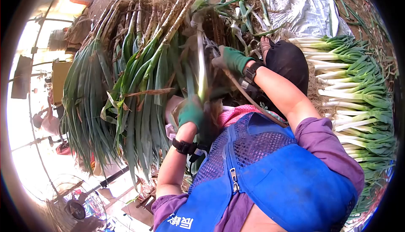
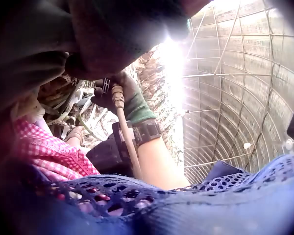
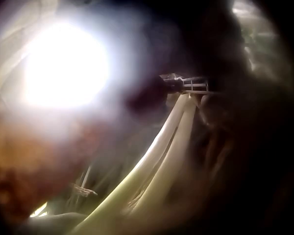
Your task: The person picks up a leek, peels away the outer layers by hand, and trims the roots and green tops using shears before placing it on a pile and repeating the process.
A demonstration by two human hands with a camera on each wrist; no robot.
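My left hand (image 1: 192, 113), in a green glove, grips a long green onion (image 1: 201, 59) by its lower green part, white stalk and root end pointing up and away. Two pale stalks (image 3: 159, 161) show side by side in the right wrist view. My gloved right hand (image 1: 232, 58) holds a hose-fed tool beside the white stalk. Its brown hose (image 1: 253, 101) runs back toward my body, and a brass-coloured fitting (image 2: 118, 96) joins it near the hand in the left wrist view. A slatted tool tip (image 3: 195, 85) lies right at the top of the stalks.
Uncleaned onions with brown roots (image 1: 139, 67) are heaped at left. Trimmed white-stalked onions (image 1: 346, 93) lie in a long row at right. A silvery sheet (image 1: 295, 4) covers ground ahead. My dark-clad knee (image 1: 291, 65) rises beside my right hand. A fan (image 1: 76, 209) stands lower left.
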